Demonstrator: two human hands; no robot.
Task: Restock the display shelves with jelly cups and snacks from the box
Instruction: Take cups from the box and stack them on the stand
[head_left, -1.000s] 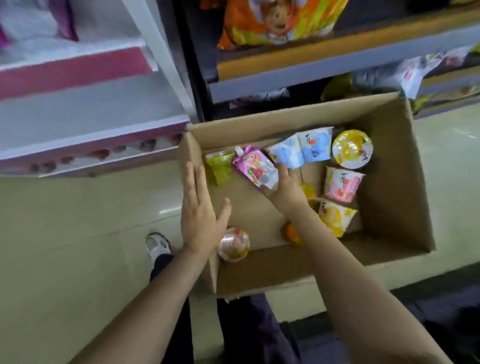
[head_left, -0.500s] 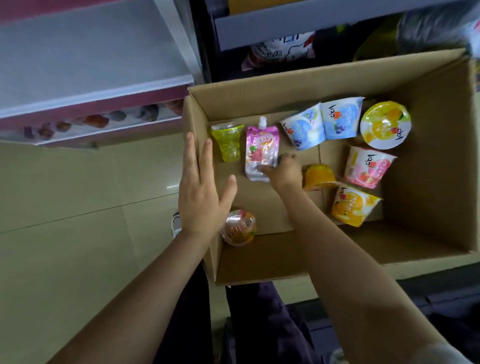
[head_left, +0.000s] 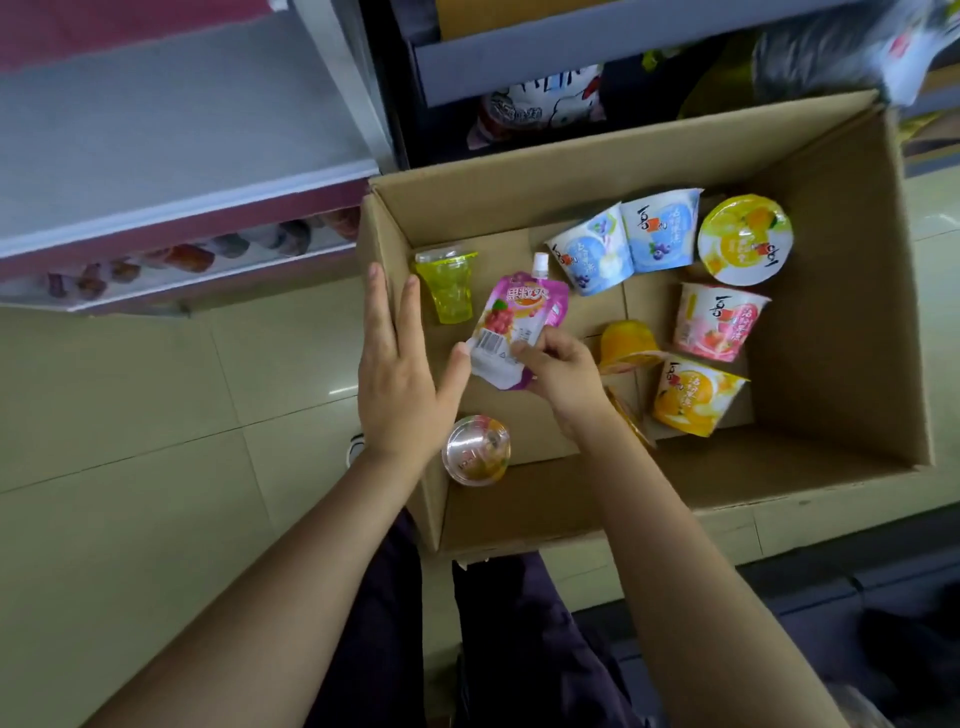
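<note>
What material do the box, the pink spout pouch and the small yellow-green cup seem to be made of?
Box: brown corrugated cardboard, matte, with folded flaps and a visible cut edge. Pink spout pouch, pinched by the right hand: probably flexible plastic film, glossy and printed, with a white cap. Yellow-green cup: translucent plastic, likely rigid, since light passes through it.
</note>
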